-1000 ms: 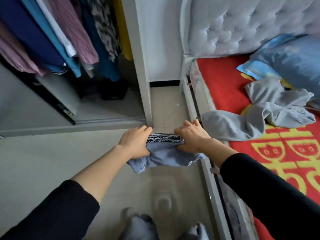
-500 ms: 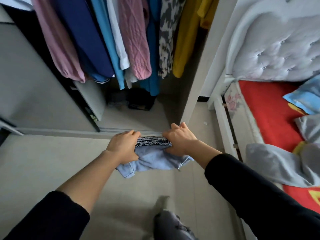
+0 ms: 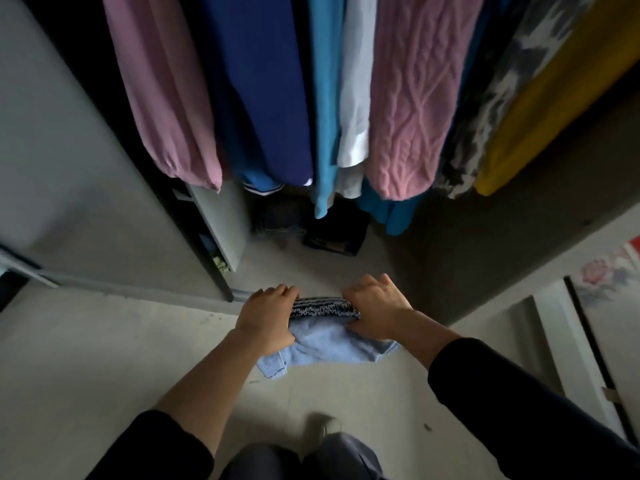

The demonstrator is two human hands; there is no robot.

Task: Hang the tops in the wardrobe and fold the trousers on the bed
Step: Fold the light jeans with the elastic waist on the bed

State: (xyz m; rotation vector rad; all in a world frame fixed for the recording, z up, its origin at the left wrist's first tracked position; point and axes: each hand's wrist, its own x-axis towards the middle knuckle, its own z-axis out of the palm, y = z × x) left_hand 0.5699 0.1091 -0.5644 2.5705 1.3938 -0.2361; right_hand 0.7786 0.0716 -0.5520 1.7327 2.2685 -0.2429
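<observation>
I carry a folded pair of light blue trousers (image 3: 325,344) with a dark striped waistband, held in the air in front of the open wardrobe (image 3: 502,258). My left hand (image 3: 268,317) grips the bundle's left end and my right hand (image 3: 375,311) grips its right end. Several tops hang in the wardrobe above: a pink top (image 3: 162,98), a navy top (image 3: 263,91), a teal one, a white one, a pink knitted sweater (image 3: 412,105), a patterned one and a yellow top (image 3: 540,109).
A grey sliding wardrobe door (image 3: 59,161) stands at the left. Dark folded items (image 3: 332,233) lie on the wardrobe floor. The bed's edge with a floral sheet (image 3: 602,275) shows at the far right. My legs (image 3: 311,459) are at the bottom over a pale floor.
The view has swung left from the bed to face the wardrobe. Both hands still hold the folded trousers and have carried them toward the wardrobe opening.
</observation>
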